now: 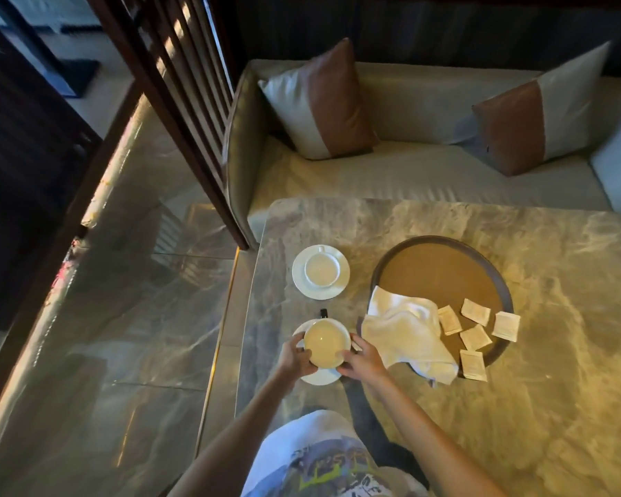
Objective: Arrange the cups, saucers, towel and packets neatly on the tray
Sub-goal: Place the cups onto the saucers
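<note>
Marbled stone forms the worktop [517, 389], lit warm from the right, with a sofa [409, 174] and two cushions behind it and a dark slatted screen [180, 102] at the left.

Near the front edge, the left hand [296, 356] and the right hand [361, 362] hold the near cup [326, 343] from either side, fingers [350, 347] curled round its rim and wall. This cup sits over the near saucer [319, 376], of which only a sliver shows below the hands; whether the cup touches it I cannot tell. A small dark thing [323, 312] stands just behind the cup.

Further back, the far cup [321, 270] sits centred on the far saucer [320, 271], handle pointing away, both on the bare worktop left of the tray [388, 267].

The tray is round, dark-rimmed and brown inside. A crumpled white towel [406, 331] lies across its near-left rim, partly on the tray and partly on the worktop. Five packets [475, 311] lie scattered by the near-right rim: three inside, one over the rim at the right, one on the worktop just beside the towel's corner.
</note>
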### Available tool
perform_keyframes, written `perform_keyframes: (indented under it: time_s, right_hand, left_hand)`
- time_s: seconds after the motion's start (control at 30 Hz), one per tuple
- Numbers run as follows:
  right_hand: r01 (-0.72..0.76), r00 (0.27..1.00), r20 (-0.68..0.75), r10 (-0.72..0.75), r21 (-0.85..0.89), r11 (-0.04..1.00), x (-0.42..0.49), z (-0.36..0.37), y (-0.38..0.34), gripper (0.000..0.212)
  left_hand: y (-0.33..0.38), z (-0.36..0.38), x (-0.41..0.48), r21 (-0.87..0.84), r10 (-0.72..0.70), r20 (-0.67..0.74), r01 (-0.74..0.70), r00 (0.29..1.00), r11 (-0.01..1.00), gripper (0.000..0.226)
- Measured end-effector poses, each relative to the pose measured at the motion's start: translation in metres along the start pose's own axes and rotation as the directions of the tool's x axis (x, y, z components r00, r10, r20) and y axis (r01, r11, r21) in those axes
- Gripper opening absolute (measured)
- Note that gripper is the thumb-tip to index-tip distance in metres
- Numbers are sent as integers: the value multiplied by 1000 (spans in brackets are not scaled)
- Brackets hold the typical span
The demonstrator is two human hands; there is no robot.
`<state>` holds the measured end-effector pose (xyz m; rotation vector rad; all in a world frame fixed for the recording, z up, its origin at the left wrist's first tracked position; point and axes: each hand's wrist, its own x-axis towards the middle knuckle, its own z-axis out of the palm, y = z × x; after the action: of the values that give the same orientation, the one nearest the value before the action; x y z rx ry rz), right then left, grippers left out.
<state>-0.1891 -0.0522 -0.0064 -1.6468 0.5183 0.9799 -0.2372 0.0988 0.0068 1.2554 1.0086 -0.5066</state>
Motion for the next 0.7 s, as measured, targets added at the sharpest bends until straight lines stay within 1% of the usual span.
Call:
perform_keyframes:
  time_s: [0.1,0.2,0.27,0.4,0.57,0.7]
  right_hand:
    - [-19,999,-30,19,20,1000,-4,11,7,46]
    - [-36,998,-52,38,30,999,-7,19,8,50]
    - [-44,998,-53,45,25,999,-8,22,9,51]
    - [-67,995,-71,67,5,998,-10,24,13,52]
    - [-99,992,-73,101,25,995,-9,26,16,54]
    - [-108,992,-66,109,9,994,-8,24,17,53]
  left_hand:
    - [-10,-10,-1,17,13,40,-14,999,1000,51]
    - [-12,-14,0,25,-6,-8,6,1000,1000,50]
    - [-13,-16,3,85,3,-37,0,999,996,52]
    - [-15,-18,2,145,0,-19,3,1000,989,55]
    - [-19,-16,3,134,-3,-16,5,1000,991,54]
    - [-21,-16,3,160,3,-5,-2,1000,987,54]
